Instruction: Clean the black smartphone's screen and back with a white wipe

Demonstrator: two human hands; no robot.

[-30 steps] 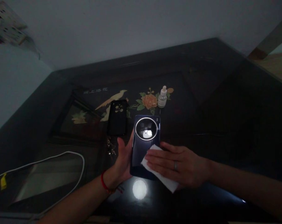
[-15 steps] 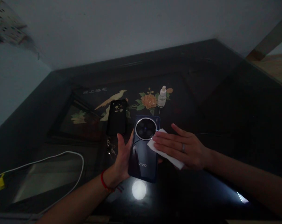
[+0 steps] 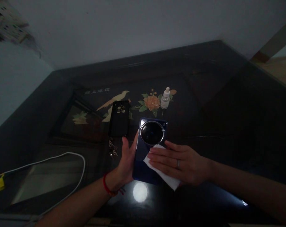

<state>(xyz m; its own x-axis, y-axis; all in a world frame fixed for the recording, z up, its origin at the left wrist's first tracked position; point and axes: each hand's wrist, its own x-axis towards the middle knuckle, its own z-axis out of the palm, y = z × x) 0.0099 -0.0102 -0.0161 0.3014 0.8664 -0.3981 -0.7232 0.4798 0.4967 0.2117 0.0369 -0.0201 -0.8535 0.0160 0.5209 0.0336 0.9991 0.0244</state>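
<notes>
A dark blue smartphone (image 3: 143,157) with a large round camera ring faces back side up, held above the table. My left hand (image 3: 127,160), with a red cord bracelet at the wrist, grips the phone from its left edge and from beneath; most of its fingers are hidden behind it. My right hand (image 3: 180,162), wearing a ring, presses a white wipe (image 3: 165,178) against the phone's back, just below the camera ring. The fingers lie together over the cloth, which covers the lower right of the phone.
Behind the phone lie a black phone case (image 3: 119,124) with a metal charm (image 3: 113,148) and, farther right, a small dropper bottle (image 3: 165,99). A white cable (image 3: 69,153) curves over the left of the glossy dark table (image 3: 216,94). Power sockets (image 3: 12,26) are on the wall.
My right hand has slid the wipe down and leftward over the phone's back, from beside the camera ring to below it. The phone has shifted slightly right and its tilt has changed.
</notes>
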